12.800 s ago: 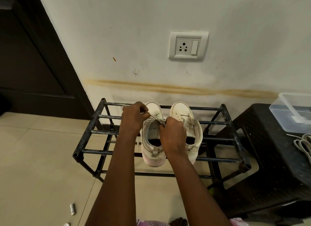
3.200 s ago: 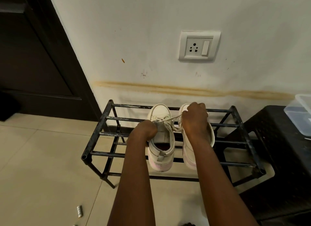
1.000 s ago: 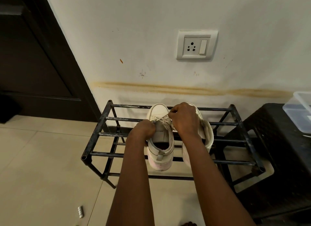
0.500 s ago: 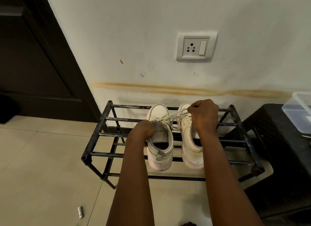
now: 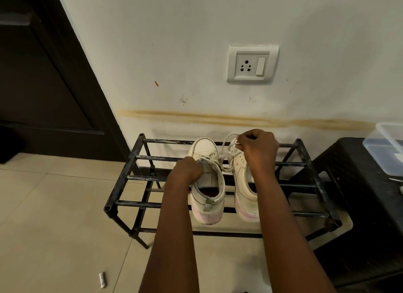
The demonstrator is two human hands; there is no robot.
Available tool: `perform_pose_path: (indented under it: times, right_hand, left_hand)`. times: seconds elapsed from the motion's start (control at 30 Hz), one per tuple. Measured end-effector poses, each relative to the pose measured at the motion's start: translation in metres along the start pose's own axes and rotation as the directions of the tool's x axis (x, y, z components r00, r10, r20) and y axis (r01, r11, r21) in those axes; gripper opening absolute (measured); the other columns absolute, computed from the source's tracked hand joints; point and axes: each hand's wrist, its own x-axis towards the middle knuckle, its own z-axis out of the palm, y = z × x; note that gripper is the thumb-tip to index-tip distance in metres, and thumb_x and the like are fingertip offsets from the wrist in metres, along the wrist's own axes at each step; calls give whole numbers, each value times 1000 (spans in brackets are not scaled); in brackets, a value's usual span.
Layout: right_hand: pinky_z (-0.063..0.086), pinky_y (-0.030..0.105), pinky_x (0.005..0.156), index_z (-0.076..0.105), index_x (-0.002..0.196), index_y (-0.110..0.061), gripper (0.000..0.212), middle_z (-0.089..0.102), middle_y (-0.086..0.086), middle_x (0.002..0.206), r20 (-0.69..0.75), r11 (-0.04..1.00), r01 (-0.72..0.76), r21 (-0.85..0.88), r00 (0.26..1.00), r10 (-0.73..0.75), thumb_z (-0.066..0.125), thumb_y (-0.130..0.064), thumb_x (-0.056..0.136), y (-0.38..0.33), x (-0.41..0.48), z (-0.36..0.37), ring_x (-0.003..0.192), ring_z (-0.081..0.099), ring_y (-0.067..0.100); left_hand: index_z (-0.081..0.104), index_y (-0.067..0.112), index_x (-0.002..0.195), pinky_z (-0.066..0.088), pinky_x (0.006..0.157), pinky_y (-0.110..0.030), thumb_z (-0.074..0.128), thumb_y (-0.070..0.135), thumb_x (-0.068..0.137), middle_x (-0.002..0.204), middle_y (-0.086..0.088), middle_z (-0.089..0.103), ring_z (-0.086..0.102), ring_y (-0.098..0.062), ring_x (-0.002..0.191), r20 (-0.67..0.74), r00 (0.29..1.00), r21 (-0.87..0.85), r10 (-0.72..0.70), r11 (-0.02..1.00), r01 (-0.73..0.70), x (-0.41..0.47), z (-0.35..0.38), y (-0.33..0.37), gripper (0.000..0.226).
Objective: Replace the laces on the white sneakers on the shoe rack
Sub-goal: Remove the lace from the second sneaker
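Two white sneakers stand side by side, toes to the wall, on the top bars of a black metal shoe rack (image 5: 139, 157). My left hand (image 5: 187, 171) grips the left sneaker (image 5: 207, 190) at its left eyelet edge. A white lace (image 5: 224, 156) runs taut from that shoe's eyelets across to my right hand (image 5: 257, 148), which is closed on the lace above the toe end of the right sneaker (image 5: 244, 196). A loop of lace curls beside my right fist.
A black plastic stool (image 5: 359, 205) stands right of the rack with a clear lidded box (image 5: 386, 146) on it. A dark door (image 5: 43, 74) is at the left. A wall socket (image 5: 251, 63) sits above. A small battery (image 5: 102, 280) lies on the tiled floor.
My right hand has drawn the lace from over the left sneaker out to the right and farther toward the wall. My left hand has stayed on the left sneaker.
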Motion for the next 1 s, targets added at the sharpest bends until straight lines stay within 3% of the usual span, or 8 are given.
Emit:
perform_pose_path:
  times: [0.07,0.17,0.3,0.37,0.5,0.67,0.83,1.0]
  right_hand:
    - [54,19,61,68,79,-3,7,64,1,66,26,998,-24,52,999,23,62,-1,83,0,-2,8,63,68,15]
    - [49,22,63,63,85,-8,4,66,5,78,26,1000,-13,22,1000,12,60,-6,87,2,-8,17,77,69,20]
    - [40,24,79,55,122,-6,28,63,14,116,85,951,64,-302,996,-40,43,-10,97,6,-15,19,107,58,26]
    - [38,29,86,54,124,-4,31,60,14,121,147,911,108,-397,988,-54,39,-7,97,8,-20,18,114,53,27]
    - [38,26,80,55,118,-5,30,61,12,113,273,901,182,-395,959,-74,44,-3,90,13,-31,20,107,54,27]
    - [52,37,81,61,101,-7,23,64,11,94,395,906,180,-382,919,-16,54,-19,84,17,-44,23,89,61,25]
    - [44,19,64,64,90,-8,17,64,3,80,420,920,190,-343,907,-30,60,-21,81,16,-44,14,75,58,14]
    - [49,25,75,65,96,-6,17,67,10,95,460,889,234,-394,887,-30,58,-18,88,21,-47,18,87,62,20]
  left_hand:
    - [49,-1,127,43,88,-32,44,19,95,129,-19,53,53,-33,116,-63,994,131,94,988,-85,4,1,2,37]
    - [50,16,135,40,100,-37,52,13,88,138,-13,49,47,-30,123,-133,961,220,243,952,-211,7,3,8,48]
    - [65,18,118,49,87,-38,54,16,87,119,-11,60,59,-28,103,-225,939,277,259,941,-193,11,16,17,33]
    - [65,16,115,50,83,-37,55,17,88,113,-10,62,61,-28,99,-278,930,289,239,945,-157,11,21,18,29]
    - [68,14,109,51,79,-36,54,15,89,108,-11,63,62,-28,96,-372,905,273,204,956,-103,11,23,17,25]
    - [69,11,106,47,76,-34,54,17,89,108,-13,62,59,-27,99,-383,904,240,190,965,-101,8,23,18,23]
    - [67,8,106,44,73,-32,55,18,86,109,-14,62,59,-29,99,-394,910,182,128,981,-59,8,22,19,25]
    - [64,1,104,42,72,-33,56,17,83,108,-19,60,58,-34,99,-396,914,122,86,992,-40,8,20,20,27]
